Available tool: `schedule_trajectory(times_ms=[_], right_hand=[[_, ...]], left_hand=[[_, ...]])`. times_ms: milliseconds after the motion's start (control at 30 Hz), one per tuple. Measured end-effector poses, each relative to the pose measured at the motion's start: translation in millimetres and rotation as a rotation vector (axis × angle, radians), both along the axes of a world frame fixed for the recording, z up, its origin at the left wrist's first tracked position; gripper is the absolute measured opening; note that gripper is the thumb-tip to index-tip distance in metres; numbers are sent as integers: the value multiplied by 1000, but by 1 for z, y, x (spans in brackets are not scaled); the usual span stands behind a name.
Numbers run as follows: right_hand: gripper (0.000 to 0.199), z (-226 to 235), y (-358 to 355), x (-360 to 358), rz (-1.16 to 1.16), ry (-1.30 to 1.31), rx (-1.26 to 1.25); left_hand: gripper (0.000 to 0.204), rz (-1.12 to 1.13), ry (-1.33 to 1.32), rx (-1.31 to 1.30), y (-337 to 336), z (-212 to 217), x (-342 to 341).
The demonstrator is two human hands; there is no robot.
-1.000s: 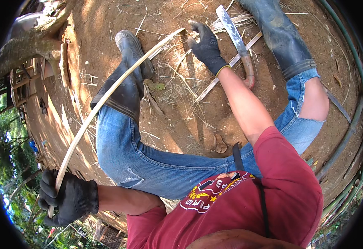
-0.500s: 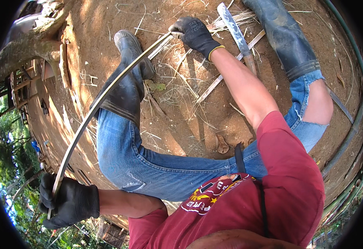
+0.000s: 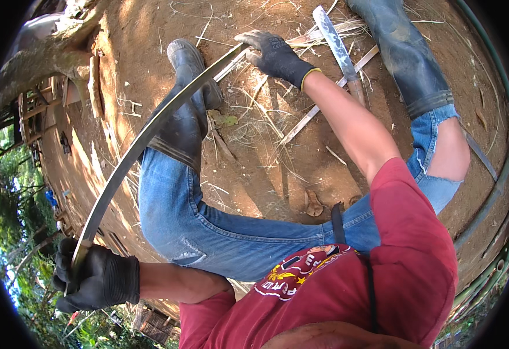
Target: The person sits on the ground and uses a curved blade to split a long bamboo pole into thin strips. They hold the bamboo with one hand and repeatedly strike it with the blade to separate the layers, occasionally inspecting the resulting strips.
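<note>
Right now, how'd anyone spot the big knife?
Find the right rubber boot. On the brown ground between it and the gloved right hand lies the big knife. Its broad, blotchy whitish blade and brown handle set it apart from the thin pale strips around it.

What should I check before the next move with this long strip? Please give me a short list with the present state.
1. Left hand closed around the strip near one end: ok.
2. Right hand firmly gripping the other end: cannot tell; its fingers are at that end.
3. Gloves on both hands: ok.
4. Large knife out of the hands: ok, lying on the ground.
5. Right knee covered: not ok, bare through torn jeans.
</note>
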State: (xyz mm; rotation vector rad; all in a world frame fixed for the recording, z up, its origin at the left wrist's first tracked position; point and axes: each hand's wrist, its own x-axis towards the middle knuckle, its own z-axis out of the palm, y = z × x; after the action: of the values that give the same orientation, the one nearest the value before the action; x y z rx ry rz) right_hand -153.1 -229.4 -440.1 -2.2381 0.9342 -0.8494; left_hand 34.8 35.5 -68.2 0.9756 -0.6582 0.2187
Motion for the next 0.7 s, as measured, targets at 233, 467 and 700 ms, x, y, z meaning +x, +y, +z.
schedule_trajectory(times_ms=[233, 467, 700], right_hand=[[32, 135, 111, 56, 187, -585, -68], [39, 212, 167, 78, 331, -961, -110], [40, 55, 60, 43, -11, -319, -64]], left_hand=[[53, 99, -43, 33, 4, -2, 6], [54, -190, 92, -97, 11, 0, 14], [52, -59, 90, -41, 17, -6, 20]])
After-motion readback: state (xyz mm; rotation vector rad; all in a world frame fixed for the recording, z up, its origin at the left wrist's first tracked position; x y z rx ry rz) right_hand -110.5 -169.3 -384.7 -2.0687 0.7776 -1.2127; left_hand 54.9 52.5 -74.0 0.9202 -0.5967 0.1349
